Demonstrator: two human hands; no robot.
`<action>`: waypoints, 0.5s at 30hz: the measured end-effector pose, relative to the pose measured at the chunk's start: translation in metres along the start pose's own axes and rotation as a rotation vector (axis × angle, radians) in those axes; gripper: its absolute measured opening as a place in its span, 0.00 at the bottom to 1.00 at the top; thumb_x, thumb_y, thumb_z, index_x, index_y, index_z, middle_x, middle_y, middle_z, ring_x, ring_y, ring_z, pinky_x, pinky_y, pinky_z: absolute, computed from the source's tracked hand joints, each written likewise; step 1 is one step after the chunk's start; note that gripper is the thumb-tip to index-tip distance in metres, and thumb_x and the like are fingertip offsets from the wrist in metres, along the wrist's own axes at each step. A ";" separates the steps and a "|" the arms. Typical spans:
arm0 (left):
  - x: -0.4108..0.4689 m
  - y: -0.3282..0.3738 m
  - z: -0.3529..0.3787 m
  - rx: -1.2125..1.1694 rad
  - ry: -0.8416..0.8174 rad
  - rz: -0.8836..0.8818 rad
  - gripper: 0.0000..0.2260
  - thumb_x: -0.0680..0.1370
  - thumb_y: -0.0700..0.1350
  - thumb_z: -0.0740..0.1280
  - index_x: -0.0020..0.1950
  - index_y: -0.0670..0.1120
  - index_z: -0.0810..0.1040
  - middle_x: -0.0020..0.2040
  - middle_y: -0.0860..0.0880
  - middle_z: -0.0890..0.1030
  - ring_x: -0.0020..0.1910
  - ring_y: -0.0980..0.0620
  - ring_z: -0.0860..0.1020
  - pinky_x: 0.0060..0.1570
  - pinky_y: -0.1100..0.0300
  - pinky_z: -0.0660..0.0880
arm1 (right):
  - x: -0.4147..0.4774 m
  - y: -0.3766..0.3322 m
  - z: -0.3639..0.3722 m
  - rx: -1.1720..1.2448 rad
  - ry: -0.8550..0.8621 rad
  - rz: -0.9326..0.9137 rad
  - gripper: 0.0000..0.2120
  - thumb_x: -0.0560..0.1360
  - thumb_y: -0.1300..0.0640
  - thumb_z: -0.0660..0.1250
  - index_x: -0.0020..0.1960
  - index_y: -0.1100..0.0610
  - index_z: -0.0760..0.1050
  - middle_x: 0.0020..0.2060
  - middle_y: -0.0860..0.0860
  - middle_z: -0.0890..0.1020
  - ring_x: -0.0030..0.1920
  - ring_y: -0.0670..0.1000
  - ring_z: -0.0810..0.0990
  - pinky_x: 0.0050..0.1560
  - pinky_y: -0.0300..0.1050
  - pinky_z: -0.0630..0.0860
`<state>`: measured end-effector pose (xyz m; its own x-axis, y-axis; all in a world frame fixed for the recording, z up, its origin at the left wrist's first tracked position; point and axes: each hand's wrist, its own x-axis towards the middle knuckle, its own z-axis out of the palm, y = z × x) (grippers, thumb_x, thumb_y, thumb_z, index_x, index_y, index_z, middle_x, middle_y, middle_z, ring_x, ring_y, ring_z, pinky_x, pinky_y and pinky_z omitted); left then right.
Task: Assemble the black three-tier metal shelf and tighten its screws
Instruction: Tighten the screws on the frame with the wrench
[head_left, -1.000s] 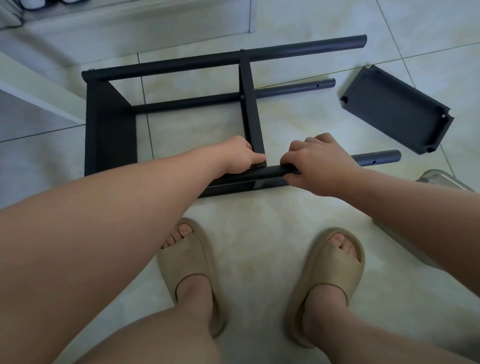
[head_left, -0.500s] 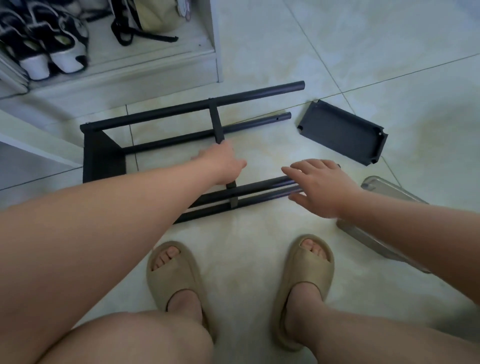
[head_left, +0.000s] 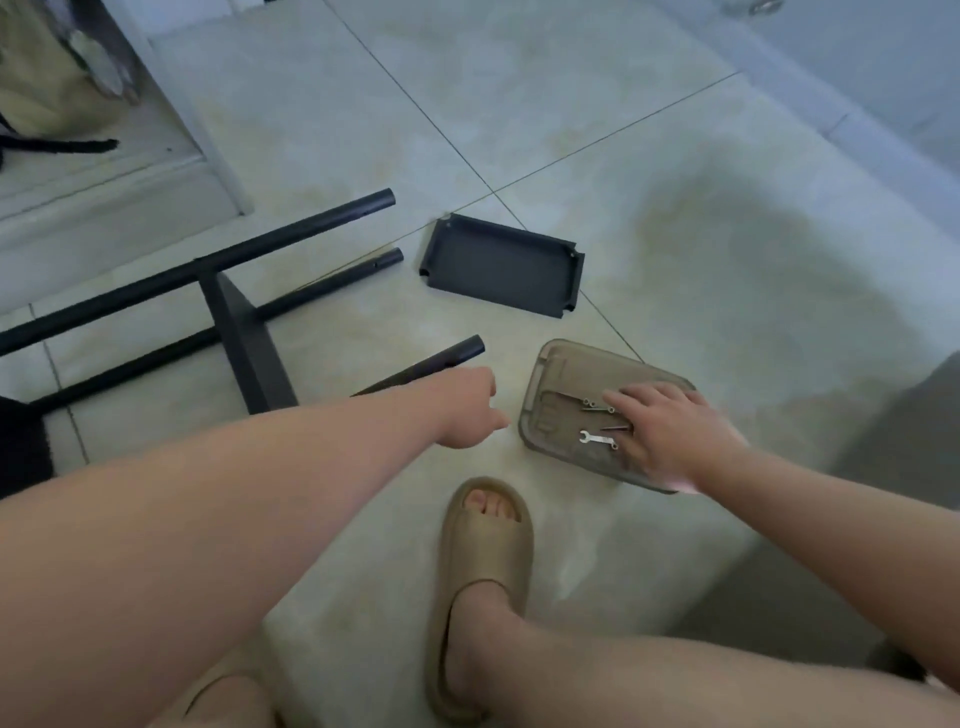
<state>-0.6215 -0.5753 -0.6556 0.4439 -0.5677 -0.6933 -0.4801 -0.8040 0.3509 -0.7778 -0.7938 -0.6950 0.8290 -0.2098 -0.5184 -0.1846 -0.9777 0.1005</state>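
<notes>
Black shelf frame on its side on floor, loose shelf tray apart beyond pole ends, L hand near a pole end, fingers loosely curled (nothing seen in it), R hand flat, fingers straight on clear lid, by screws and sm. wrench.

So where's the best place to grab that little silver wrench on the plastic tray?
Pinch its narrow middle shank from above, across the two long edges: the wrench lies flat on the tray, so nothing fits beneath it. The right hand is right beside it.
</notes>
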 end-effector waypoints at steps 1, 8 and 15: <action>0.011 0.005 0.007 -0.022 -0.023 0.000 0.26 0.83 0.56 0.60 0.77 0.46 0.63 0.73 0.45 0.72 0.69 0.43 0.72 0.66 0.52 0.69 | 0.004 0.004 0.008 0.013 -0.026 0.007 0.27 0.83 0.40 0.53 0.80 0.44 0.54 0.77 0.45 0.64 0.76 0.54 0.63 0.72 0.52 0.64; 0.082 0.018 0.042 -0.290 -0.073 -0.060 0.26 0.84 0.53 0.60 0.79 0.45 0.58 0.69 0.41 0.76 0.66 0.41 0.75 0.65 0.50 0.71 | 0.060 0.013 0.052 0.218 -0.170 0.084 0.24 0.83 0.48 0.58 0.78 0.49 0.62 0.71 0.52 0.72 0.70 0.58 0.71 0.63 0.54 0.72; 0.117 0.006 0.063 -0.461 -0.008 -0.039 0.09 0.83 0.48 0.62 0.58 0.43 0.75 0.52 0.42 0.82 0.52 0.42 0.80 0.57 0.49 0.76 | 0.117 0.019 0.085 0.254 -0.148 0.137 0.17 0.81 0.55 0.60 0.69 0.52 0.72 0.63 0.54 0.76 0.60 0.61 0.78 0.52 0.53 0.78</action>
<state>-0.6202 -0.6350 -0.7742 0.4487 -0.5354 -0.7156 -0.0753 -0.8205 0.5667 -0.7297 -0.8362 -0.8259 0.7050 -0.3171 -0.6344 -0.4304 -0.9022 -0.0273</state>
